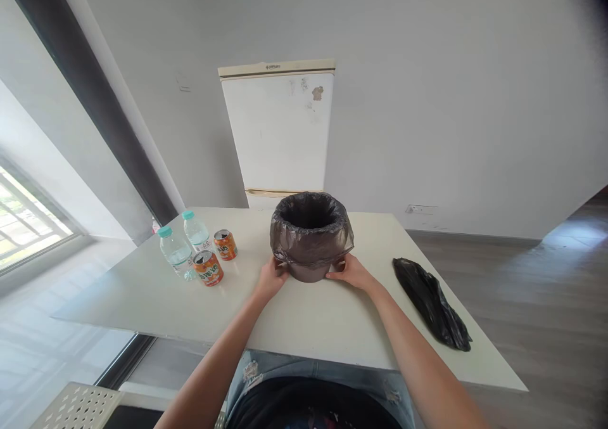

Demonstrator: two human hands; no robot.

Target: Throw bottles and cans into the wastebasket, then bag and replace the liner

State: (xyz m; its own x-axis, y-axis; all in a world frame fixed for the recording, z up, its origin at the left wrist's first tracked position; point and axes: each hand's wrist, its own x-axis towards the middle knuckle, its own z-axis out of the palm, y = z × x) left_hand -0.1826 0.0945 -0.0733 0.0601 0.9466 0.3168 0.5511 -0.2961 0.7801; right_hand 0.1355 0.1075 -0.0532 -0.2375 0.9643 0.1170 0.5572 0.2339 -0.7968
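Observation:
A small brown trash bin [308, 273] stands upright on the white table. A thin black garbage bag [311, 244] lines it and is folded over its rim, covering the upper outside wall. My left hand [273, 278] grips the bin low on its left side, fingers partly hidden behind it. On the opposite side my right hand [352, 272] holds the bin just under the bag's edge, with the thumb toward the front. The inside of the bin is dark.
Two clear water bottles [177, 255] with teal caps and two orange soda cans [208, 269] stand left on the table [323, 327]. A bunched black plastic bag [432, 302] lies near the right edge. Behind the table is a white refrigerator [280, 131] against the wall.

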